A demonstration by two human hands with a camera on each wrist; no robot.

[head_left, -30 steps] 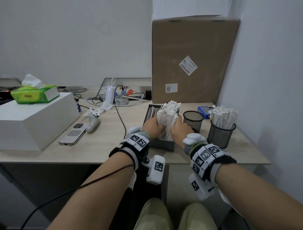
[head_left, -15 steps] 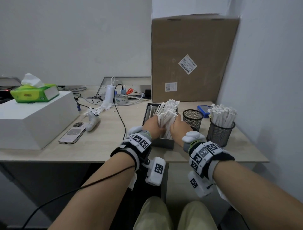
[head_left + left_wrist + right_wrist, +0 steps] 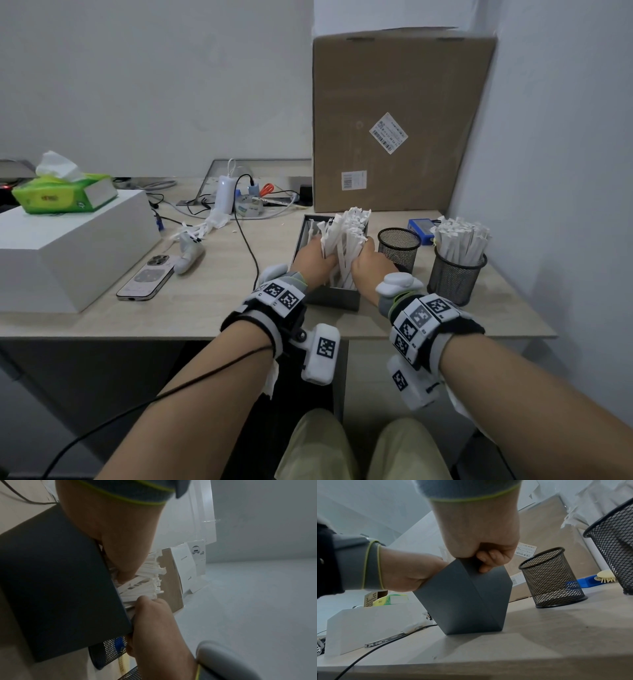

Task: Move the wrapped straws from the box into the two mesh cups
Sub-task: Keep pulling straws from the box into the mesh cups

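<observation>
Both hands are down in the dark box [image 3: 330, 297] near the desk's front edge; left hand [image 3: 312, 261] and right hand [image 3: 365, 265] clasp one bundle of wrapped straws [image 3: 346, 236] between them.

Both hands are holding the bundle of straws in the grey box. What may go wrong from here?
1. The left hand and right hand squeeze a thick bundle of wrapped straws; loose ones may slip out when lifted.
2. The empty mesh cup looks narrow for the bundle, so straws may miss or tip it.
3. The grey box may lift or shift.
</observation>
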